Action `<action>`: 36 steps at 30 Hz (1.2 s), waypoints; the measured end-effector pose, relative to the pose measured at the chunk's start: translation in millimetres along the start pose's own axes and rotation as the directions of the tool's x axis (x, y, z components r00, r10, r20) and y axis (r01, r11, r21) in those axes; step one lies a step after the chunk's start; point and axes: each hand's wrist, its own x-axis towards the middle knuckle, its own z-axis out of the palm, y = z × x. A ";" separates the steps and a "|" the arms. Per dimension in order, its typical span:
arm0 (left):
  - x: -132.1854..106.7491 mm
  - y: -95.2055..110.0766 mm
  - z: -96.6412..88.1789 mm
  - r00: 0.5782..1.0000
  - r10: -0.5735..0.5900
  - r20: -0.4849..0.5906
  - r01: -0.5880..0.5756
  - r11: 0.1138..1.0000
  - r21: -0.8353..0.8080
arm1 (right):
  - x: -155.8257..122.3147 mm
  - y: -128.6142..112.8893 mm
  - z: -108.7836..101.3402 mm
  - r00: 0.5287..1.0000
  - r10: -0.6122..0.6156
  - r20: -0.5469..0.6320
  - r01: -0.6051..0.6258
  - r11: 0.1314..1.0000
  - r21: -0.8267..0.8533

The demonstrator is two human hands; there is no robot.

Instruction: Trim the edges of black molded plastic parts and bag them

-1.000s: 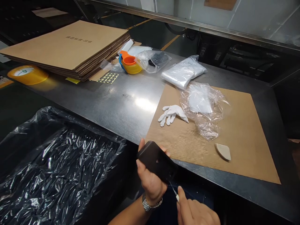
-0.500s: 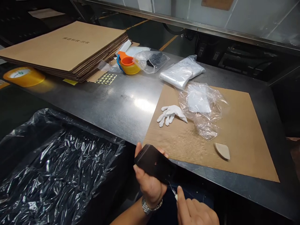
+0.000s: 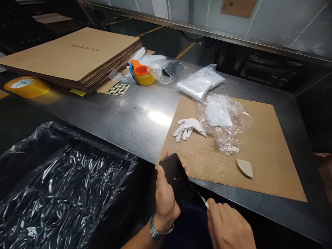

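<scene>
My left hand (image 3: 165,200) is closed round a flat black plastic part (image 3: 178,181) with a small hole in it, held just below the front edge of the metal table (image 3: 135,114). My right hand (image 3: 228,226) pinches a thin white-handled blade tool (image 3: 203,201) whose tip meets the lower right edge of the black part. A watch sits on my left wrist. A brown cardboard sheet (image 3: 259,152) lies on the table right behind the part.
On the cardboard lie a white glove (image 3: 188,126), crumpled clear bags (image 3: 220,117) and a small beige wedge (image 3: 245,167). A stack of flat cartons (image 3: 75,57), yellow tape roll (image 3: 26,86), orange-yellow cups (image 3: 141,72) and a sticker sheet (image 3: 118,89) sit at back left. A black-lined bin (image 3: 57,186) stands lower left.
My left hand has turned the black part more upright and lifted it slightly. My right hand with the blade has shifted right and up along the part's lower edge.
</scene>
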 end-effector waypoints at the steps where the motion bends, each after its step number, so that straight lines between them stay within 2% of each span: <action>1: 0.3 1.9 0.8 0.999 -0.052 0.015 0.053 0.998 -0.018 | -0.3 2.1 -0.4 0.998 0.039 0.046 -0.042 0.997 0.069; 3: 1.0 4.8 1.8 0.989 -0.135 0.066 0.139 0.989 -0.047 | -1.7 4.4 -1.2 0.990 0.079 0.115 -0.098 0.981 0.166; 4: 1.3 5.8 2.0 0.984 -0.154 0.092 0.159 0.986 -0.055 | -2.7 5.0 -1.5 0.991 0.065 0.116 -0.084 0.982 0.172; 8: 0.5 7.0 3.4 0.978 -0.161 0.130 0.171 0.983 -0.070 | -5.6 5.4 -1.9 0.998 -0.044 0.035 0.043 0.999 0.030; 12: -2.6 6.9 4.5 0.982 -0.149 0.119 0.157 0.986 -0.060 | -4.7 5.4 -2.8 0.999 -0.043 0.030 0.044 0.999 -0.028; 16: -3.6 5.8 2.7 0.985 -0.125 0.115 0.133 0.989 -0.068 | -4.8 5.7 -3.8 0.999 -0.047 0.028 0.048 0.999 -0.013; 23: -4.2 3.0 2.9 0.987 -0.121 0.106 0.128 0.989 -0.068 | -7.1 8.7 -4.7 0.994 -0.038 0.103 0.036 0.999 0.016; 27: -7.0 -0.1 0.8 0.992 -0.079 0.098 0.084 0.995 -0.050 | -8.7 10.2 -4.1 0.990 -0.036 0.139 0.033 0.999 0.025; 34: -4.7 -1.1 0.5 0.992 -0.096 0.076 0.098 0.995 -0.020 | -7.6 10.4 -1.9 0.996 -0.018 0.082 0.024 0.998 -0.065; 36: -2.5 0.4 1.4 0.991 -0.121 0.051 0.120 0.993 0.023 | -5.4 11.4 -2.6 0.997 -0.033 0.066 0.035 0.999 -0.040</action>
